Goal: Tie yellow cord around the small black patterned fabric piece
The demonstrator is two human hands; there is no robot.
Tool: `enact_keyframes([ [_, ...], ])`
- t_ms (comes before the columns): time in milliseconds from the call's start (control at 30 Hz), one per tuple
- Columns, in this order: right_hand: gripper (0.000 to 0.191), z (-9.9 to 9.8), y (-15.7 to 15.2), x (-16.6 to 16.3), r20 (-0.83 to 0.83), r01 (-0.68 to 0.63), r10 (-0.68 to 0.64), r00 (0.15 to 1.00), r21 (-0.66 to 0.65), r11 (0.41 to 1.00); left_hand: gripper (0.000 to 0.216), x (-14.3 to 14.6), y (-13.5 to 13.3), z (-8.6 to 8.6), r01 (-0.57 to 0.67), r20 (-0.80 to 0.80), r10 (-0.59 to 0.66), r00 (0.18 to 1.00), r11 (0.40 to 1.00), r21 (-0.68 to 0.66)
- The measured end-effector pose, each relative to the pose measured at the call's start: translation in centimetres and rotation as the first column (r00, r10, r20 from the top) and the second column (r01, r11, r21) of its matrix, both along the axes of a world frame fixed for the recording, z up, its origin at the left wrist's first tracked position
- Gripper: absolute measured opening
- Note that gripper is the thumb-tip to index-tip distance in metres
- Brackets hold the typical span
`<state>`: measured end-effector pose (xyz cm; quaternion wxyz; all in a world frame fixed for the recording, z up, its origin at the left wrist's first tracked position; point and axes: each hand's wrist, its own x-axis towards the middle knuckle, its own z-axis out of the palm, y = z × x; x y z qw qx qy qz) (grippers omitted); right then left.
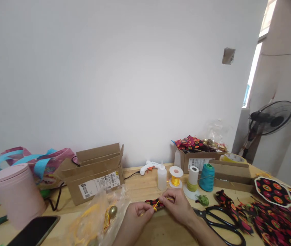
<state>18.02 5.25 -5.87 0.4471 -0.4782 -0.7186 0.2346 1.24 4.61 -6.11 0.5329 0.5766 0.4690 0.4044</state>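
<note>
My left hand [140, 216] is closed in a pinch on a yellow cord [156, 205] at the front middle of the table. Close beside it, my right hand [176, 205] pinches another stretch of the same cord, which runs between the two hands. Under and behind the fingers lies a strip of dark fabric [151, 202] with a red and yellow print; the hands partly cover it. Whether the fingers also grip the fabric, I cannot tell. Black-handled scissors [220, 218] lie just right of my right wrist.
Behind my hands stand a squeeze bottle [162, 177], a yellow cord spool [176, 177], a green thread spool [192, 181] and a teal thread cone [207, 177]. Cardboard box [96, 171], glue gun [151, 166], plastic bag [96, 215], phone [36, 230] and pink canister [16, 198] sit leftward; printed fabric [278, 218] lies right.
</note>
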Motion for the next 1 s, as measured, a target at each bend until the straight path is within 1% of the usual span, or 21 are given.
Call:
enact_keyframes([
  [133, 0.03, -0.5, 0.5, -0.2, -0.249, -0.067, 0.023, 0.968, -0.168, 0.983, 0.025, -0.5, 0.7, -0.6, -0.046, 0.071, 0.047, 0.996, 0.999, -0.01],
  [200, 0.034, -0.5, 0.6, -0.4, -0.325, -0.119, 0.042, 0.945, -0.222, 0.968, 0.025, -0.7, 0.8, -0.7, -0.063, 0.09, 0.064, 0.994, 0.998, -0.012],
  [267, 0.038, -0.3, 0.6, -0.6, -0.392, -0.204, 0.083, 0.916, -0.279, 0.938, 0.024, -0.8, 0.9, -0.7, -0.07, 0.109, 0.071, 0.992, 0.997, -0.013],
  [333, 0.038, -0.1, 0.4, -0.8, -0.49, -0.306, 0.106, 0.865, -0.35, 0.885, 0.023, -0.9, 1.0, -0.8, -0.068, 0.133, 0.069, 0.989, 0.998, -0.012],
  [400, 0.033, 0.1, 0.3, -0.8, -0.599, -0.396, 0.092, 0.795, -0.398, 0.828, 0.023, -1.0, 1.1, -1.0, -0.055, 0.148, 0.056, 0.987, 0.998, -0.011],
  [433, 0.029, 0.2, 0.2, -0.8, -0.648, -0.429, 0.076, 0.757, -0.406, 0.807, 0.023, -1.0, 1.2, -1.1, -0.044, 0.148, 0.044, 0.988, 0.999, -0.006],
  [500, 0.023, 0.2, 0.3, -0.7, -0.723, -0.472, 0.044, 0.689, -0.402, 0.784, 0.023, -1.1, 1.5, -1.5, -0.032, 0.153, 0.03, 0.988, 0.999, 0.01],
  [567, 0.02, 0.1, 0.5, -0.5, -0.763, -0.503, 0.028, 0.646, -0.398, 0.767, 0.023, -1.1, 1.8, -1.9, -0.025, 0.148, 0.022, 0.989, 1.0, 0.018],
  [733, 0.018, -0.1, 0.6, -0.1, -0.769, -0.551, 0.053, 0.637, -0.406, 0.729, 0.025, -0.9, 2.0, -2.5, -0.028, 0.121, 0.025, 0.992, 0.999, 0.025],
  [900, 0.018, 0.0, 0.3, 0.0, -0.8, -0.611, 0.036, 0.599, -0.428, 0.666, 0.025, -0.9, 1.6, -2.1, -0.067, 0.083, 0.063, 0.995, 0.997, 0.046],
  [1000, 0.015, 0.2, 0.3, 0.0, -0.827, -0.652, -0.008, 0.563, -0.45, 0.611, 0.022, -0.9, 1.5, -1.9, -0.088, 0.049, 0.085, 0.995, 0.994, 0.066],
])
